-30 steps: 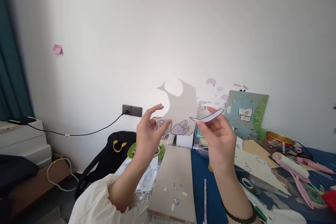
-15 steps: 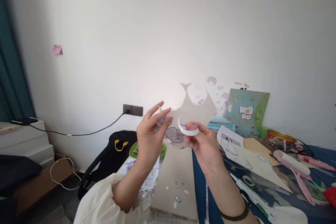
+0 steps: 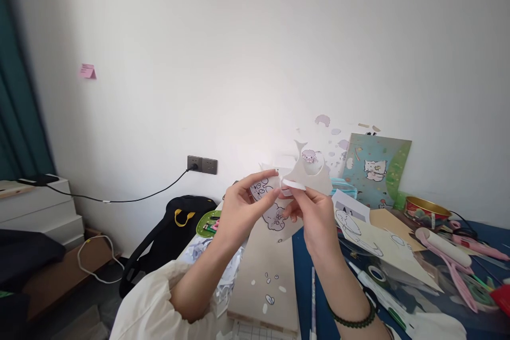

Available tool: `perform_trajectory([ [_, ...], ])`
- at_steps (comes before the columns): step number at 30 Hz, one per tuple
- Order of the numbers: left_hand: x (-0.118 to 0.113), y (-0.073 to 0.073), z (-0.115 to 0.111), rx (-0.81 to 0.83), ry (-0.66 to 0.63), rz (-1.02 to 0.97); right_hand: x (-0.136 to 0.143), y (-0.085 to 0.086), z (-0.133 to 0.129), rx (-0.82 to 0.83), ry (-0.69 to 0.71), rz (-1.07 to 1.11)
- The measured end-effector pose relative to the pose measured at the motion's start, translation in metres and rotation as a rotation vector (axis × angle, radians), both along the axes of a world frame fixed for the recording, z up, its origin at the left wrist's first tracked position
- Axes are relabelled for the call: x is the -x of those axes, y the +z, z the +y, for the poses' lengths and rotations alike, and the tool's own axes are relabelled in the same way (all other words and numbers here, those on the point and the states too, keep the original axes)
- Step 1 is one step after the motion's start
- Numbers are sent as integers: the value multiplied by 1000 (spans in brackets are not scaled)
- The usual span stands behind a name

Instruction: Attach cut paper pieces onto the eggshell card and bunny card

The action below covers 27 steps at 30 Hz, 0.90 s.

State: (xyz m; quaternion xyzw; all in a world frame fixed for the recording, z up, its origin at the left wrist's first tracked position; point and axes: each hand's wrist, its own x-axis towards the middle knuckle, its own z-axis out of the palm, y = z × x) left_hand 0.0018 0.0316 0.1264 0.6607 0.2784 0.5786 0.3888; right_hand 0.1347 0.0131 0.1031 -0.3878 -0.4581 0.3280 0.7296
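In front of the wall I hold up a white paper sheet printed with purple-outlined cartoon figures; curved pieces are cut out of its upper edge. My left hand grips the sheet's left part, its thumb and forefinger close to the middle. A narrow curled paper strip is pinched between the thumb and fingers of my right hand, next to the left fingertips. Whether the strip is still joined to the sheet is hidden by my fingers. Below is a grey-beige board with several small cut-out paper pieces lying on it.
A green tray and paper scraps lie left of the board. To the right are a pen, drawn paper sheets, a tape roll, a pink roller and a round tin. A picture board leans against the wall.
My left hand has moved right and down towards my right hand, and the fingertips now nearly meet. The sheet has shifted and tilted, and the curled strip is turned flatter.
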Motion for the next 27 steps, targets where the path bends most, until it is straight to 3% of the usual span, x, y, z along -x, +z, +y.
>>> perform_trajectory([
  [4, -2, 2, -4, 21, 10, -17, 0, 3, -5, -28, -198, -159],
  [7, -1, 3, -6, 45, 18, 12, 1, 6, -9, -26, -253, -216],
  [12, 0, 4, -7, 55, 23, 13, -3, 8, -11, -56, -263, -297],
  [21, 2, 2, -3, 117, -116, -51, -13, 8, -11, -86, -217, -291],
  [27, 2, -2, 2, 104, -140, -70, -13, 10, -12, -59, -197, -294],
])
